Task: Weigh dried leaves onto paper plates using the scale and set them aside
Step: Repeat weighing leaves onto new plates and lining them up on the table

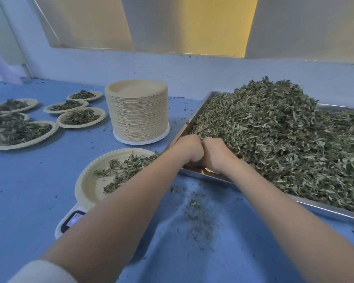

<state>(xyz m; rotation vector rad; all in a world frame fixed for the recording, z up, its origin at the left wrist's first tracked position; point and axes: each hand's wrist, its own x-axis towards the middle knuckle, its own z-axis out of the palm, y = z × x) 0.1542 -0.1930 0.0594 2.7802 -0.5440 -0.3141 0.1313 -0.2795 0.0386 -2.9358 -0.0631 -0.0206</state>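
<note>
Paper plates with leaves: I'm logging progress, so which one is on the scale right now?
The near plate beside the left hand; it sits on the scale, while the others lie on the table far left.

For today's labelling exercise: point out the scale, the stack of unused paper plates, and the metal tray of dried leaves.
scale (70,221): head view, on its display end, near the front-left corner.
stack of unused paper plates (138,113): head view, on the stack's ribbed side.
metal tray (323,208): head view, on its bare near rim.

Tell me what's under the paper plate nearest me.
The paper plate sits on a white scale; only its front corner and display show. The left forearm covers the rest, and the reading is illegible.
</note>
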